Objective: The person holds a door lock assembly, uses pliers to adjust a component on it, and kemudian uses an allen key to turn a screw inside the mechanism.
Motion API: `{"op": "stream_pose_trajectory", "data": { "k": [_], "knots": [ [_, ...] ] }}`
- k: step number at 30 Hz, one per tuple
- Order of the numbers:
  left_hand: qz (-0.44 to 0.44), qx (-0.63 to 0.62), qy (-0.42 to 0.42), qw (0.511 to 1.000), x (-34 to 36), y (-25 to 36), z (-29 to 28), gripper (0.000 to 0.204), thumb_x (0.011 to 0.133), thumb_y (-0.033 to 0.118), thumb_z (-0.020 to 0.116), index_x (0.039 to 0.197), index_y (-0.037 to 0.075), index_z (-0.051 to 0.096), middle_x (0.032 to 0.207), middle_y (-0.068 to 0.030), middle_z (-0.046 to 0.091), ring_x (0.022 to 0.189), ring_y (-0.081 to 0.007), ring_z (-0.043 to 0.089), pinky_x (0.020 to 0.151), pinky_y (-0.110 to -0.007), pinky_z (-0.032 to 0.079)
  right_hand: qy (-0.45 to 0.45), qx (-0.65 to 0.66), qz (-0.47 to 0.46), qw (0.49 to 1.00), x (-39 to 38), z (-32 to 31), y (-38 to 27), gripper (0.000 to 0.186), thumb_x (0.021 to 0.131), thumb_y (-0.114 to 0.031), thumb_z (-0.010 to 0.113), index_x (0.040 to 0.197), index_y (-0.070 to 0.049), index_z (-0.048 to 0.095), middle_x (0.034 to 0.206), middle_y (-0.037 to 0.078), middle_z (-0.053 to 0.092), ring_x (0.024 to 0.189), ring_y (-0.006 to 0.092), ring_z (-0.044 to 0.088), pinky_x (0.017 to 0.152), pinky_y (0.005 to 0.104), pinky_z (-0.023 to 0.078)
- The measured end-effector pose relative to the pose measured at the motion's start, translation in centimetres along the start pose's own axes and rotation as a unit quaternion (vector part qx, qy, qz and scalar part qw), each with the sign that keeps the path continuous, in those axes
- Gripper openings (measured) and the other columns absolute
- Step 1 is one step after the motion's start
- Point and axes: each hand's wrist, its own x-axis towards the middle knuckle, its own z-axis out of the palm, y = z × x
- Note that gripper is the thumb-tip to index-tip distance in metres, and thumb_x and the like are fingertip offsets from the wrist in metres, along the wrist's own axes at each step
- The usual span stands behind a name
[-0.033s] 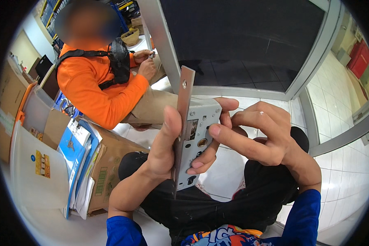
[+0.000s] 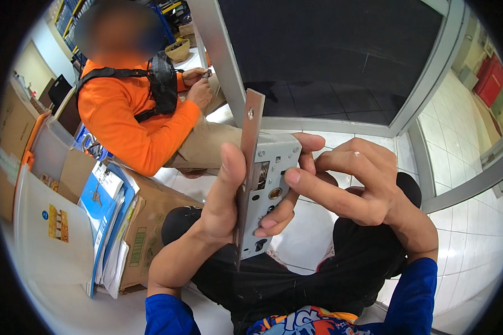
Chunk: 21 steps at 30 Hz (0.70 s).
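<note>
A metal mortise lock body (image 2: pixel 271 167) with a long faceplate (image 2: pixel 252 120) stands nearly upright in front of me. My left hand (image 2: pixel 223 201) is closed round it, the thumb along the faceplate and fingertips showing at the far edge. My right hand (image 2: pixel 357 190) is open at the lock's right side, index finger extended to its edge near a brass-rimmed hole and other fingers bent apart; its thumb is hidden. My dark-trousered legs (image 2: pixel 357 257) are bent below.
At upper left a person in orange (image 2: pixel 123 128) holds a small metal object (image 2: pixel 205 75). Cardboard boxes (image 2: pixel 151 223), blue folders (image 2: pixel 100 195) and a translucent bin (image 2: pixel 50 240) stand at left. A metal-framed dark glass panel (image 2: pixel 330 56) rises ahead above white floor tiles (image 2: pixel 452 240).
</note>
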Motion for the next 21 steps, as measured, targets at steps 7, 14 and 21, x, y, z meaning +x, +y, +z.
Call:
{"op": "stream_pose_trajectory", "data": {
  "k": [7,14,21],
  "knots": [
    [-0.005,0.025,0.039,0.999,0.2,0.1,0.2,0.109,0.097,0.084,0.025,0.15,-0.01,0.039,0.103,-0.0112,0.058,0.054,-0.0099,0.054,0.043,-0.023,0.047,-0.004,-0.059,-0.014,0.998,-0.2,0.5,0.2,0.047,0.074,-0.009,0.086,0.119,-0.02,0.079,0.084,0.001,0.064,0.068,0.0131,0.064,0.051,0.0246,0.048],
    [-0.023,0.083,0.056,0.995,0.6,0.6,0.6,0.098,0.097,0.069,0.031,0.151,-0.013,0.038,0.09,-0.014,0.059,0.052,-0.0131,0.054,0.042,-0.026,0.046,0.003,-0.132,-0.037,0.991,-0.4,0.4,0.7,0.048,0.073,-0.007,0.079,0.117,-0.028,0.077,0.083,-0.008,0.058,0.066,0.0075,0.055,0.054,0.0224,0.044],
    [-0.006,0.087,0.111,0.99,0.8,0.9,0.9,0.098,0.091,0.062,0.038,0.149,-0.018,0.039,0.112,-0.0132,0.056,0.058,-0.0145,0.054,0.044,-0.028,0.047,-0.039,-0.147,-0.023,0.988,-0.3,0.2,0.9,0.053,0.073,-0.007,0.076,0.122,-0.029,0.075,0.085,-0.006,0.057,0.067,0.008,0.057,0.055,0.0232,0.045]
  ]
}}
